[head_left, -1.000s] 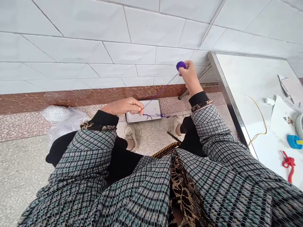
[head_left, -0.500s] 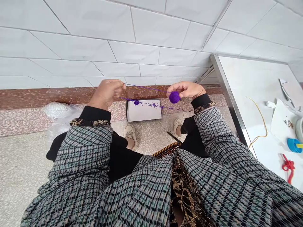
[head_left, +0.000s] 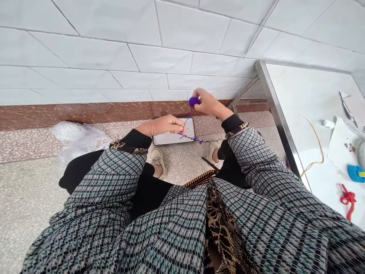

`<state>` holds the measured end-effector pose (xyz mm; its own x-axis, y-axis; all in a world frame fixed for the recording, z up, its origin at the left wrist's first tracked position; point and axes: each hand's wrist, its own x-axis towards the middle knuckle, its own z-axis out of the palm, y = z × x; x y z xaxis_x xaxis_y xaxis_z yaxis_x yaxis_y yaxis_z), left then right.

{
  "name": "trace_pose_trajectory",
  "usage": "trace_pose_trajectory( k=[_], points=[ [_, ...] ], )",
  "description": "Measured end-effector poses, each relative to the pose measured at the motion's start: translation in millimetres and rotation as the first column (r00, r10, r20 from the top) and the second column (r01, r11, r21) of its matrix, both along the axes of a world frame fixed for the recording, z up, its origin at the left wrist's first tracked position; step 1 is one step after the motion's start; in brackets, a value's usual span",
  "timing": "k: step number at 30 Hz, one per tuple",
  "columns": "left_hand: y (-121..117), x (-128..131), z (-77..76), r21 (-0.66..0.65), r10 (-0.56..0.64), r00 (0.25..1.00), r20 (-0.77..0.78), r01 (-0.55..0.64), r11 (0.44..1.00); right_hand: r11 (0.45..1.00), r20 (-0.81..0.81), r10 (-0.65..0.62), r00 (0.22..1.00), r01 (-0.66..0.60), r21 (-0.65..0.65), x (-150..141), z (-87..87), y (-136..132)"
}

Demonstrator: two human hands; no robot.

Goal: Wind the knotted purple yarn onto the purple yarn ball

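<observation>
My right hand (head_left: 209, 104) holds a small ball of purple yarn (head_left: 194, 101) in its fingertips, above the far edge of a white flat board (head_left: 167, 139). A thin strand of purple yarn (head_left: 187, 122) runs down from the ball to my left hand (head_left: 166, 126), whose finger and thumb pinch it over the board. Below that hand, a knotted length of purple yarn (head_left: 194, 139) stretches sideways across the board and off to the right. Its left end is hidden under my hand.
A crumpled clear plastic bag (head_left: 78, 135) lies on the floor to the left, below a tiled wall (head_left: 142, 42). At right, a steel-edged white table (head_left: 285, 114) holds a yellow cord (head_left: 316, 146), white paper (head_left: 339, 146), a blue object (head_left: 355, 173) and a red ribbon (head_left: 348, 198).
My left hand has come down from above the board's left side and now pinches the yarn over the board. My right hand and the yarn ball have moved left and upward.
</observation>
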<state>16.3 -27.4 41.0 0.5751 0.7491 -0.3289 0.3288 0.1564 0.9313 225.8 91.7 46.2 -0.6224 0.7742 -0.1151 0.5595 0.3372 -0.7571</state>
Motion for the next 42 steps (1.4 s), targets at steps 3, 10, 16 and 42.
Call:
trace_pose_trajectory(
  k=[3, 10, 16, 42],
  points=[
    [1, -14, 1.7, 0.03, 0.202, 0.976, 0.087, -0.205, 0.978, 0.861, 0.109, 0.482, 0.869, -0.446, -0.244, 13, 3.7, -4],
    [7, -18, -5.9, 0.022, 0.457, 0.874, 0.163, -0.467, 0.884, 0.713, -0.588, 0.223, 0.778, -0.542, -0.446, 19, 4.6, -3],
    [6, 3, -17.1, 0.082, 0.197, 0.961, 0.194, -0.216, 0.973, 0.903, -0.643, -0.314, 0.698, 0.011, -0.429, -11, -2.1, 3],
    [2, -11, -42.7, -0.314, 0.742, 0.591, 0.317, -0.672, 0.67, 0.811, -0.637, -0.585, 0.503, 0.379, -0.446, 50, 22.4, 55]
  ],
)
